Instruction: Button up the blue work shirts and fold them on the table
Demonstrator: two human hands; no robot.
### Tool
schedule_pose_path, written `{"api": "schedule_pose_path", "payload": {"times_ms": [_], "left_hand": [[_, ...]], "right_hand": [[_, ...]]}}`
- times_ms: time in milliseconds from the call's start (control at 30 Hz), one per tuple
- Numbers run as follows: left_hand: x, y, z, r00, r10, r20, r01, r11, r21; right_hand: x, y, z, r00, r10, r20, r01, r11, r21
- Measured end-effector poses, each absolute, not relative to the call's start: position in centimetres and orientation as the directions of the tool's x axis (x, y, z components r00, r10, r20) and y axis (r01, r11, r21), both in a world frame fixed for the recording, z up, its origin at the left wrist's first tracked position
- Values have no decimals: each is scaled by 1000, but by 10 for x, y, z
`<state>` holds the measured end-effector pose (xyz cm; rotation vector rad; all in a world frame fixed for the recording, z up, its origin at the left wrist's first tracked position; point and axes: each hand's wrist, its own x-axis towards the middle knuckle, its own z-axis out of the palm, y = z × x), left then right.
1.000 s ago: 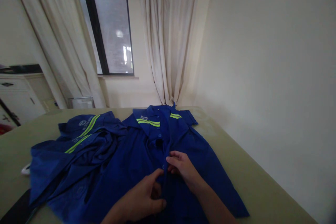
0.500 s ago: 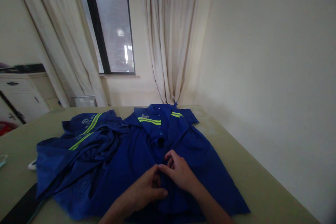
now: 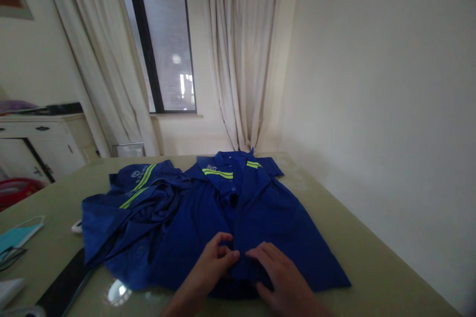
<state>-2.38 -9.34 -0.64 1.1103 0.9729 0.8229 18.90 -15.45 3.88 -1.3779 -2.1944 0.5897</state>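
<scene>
One blue shirt [image 3: 275, 218] lies on the desk [image 3: 366, 267] under your left hand [image 3: 213, 262] and right hand [image 3: 284, 275], one crumpled garment [image 3: 111, 223] at its left. Your right fingers are spread; whether your left fingers pinch the shirt, I cannot tell.

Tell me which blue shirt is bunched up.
The left shirt: it lies rumpled in deep folds. The right shirt, under the left hand and right hand, is spread out flatter.
</scene>
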Motion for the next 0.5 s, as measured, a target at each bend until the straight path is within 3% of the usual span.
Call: {"api": "schedule_pose_path", "payload": {"times_ms": [167, 300, 500], "left_hand": [[-23, -118, -9, 303, 949, -84, 17, 83, 996], [-26, -132, -16, 216, 976, -2, 120, -25, 992], [-31, -125, -23, 135, 990, 34, -6, -34, 999]], "right_hand": [[191, -158, 20, -301, 906, 297, 719, 420, -554], [183, -158, 19, -322, 895, 310, 751, 441, -491], [166, -149, 35, -427, 851, 305, 751, 521, -406]]}}
